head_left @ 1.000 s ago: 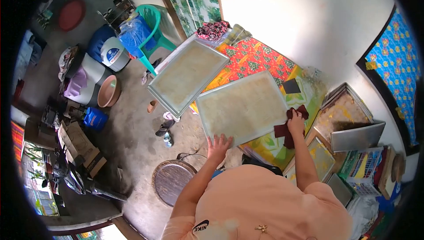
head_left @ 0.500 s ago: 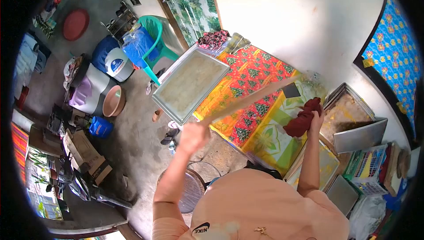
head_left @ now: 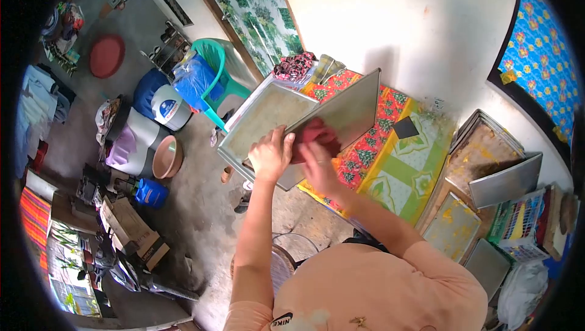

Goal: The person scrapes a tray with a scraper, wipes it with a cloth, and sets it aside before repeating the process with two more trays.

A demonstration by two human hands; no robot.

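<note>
My left hand (head_left: pixel 270 155) grips the near edge of a metal baking tray (head_left: pixel 358 106), which is tilted up above the table. Its fingers are closed over the rim. My right hand (head_left: pixel 321 171) presses a dark red cloth (head_left: pixel 318 134) against the face of this tray, near my left hand. Part of the cloth is hidden behind the fingers. Beneath and to the left, a second baking tray (head_left: pixel 268 106) lies flat on the table's left end, partly covered by the raised one.
A patterned tablecloth (head_left: pixel 390 181) covers the table, with a small dark square (head_left: pixel 405 127) on it. To the right are stacked trays (head_left: pixel 481 154) and a plastic crate (head_left: pixel 518 233). A green chair (head_left: pixel 234 89) stands beyond the left end; a round stool (head_left: pixel 281 270) is near my body.
My right hand has brought the cloth leftward from the table's right side onto the tray. The held tray has turned from edge-on to show its face.
</note>
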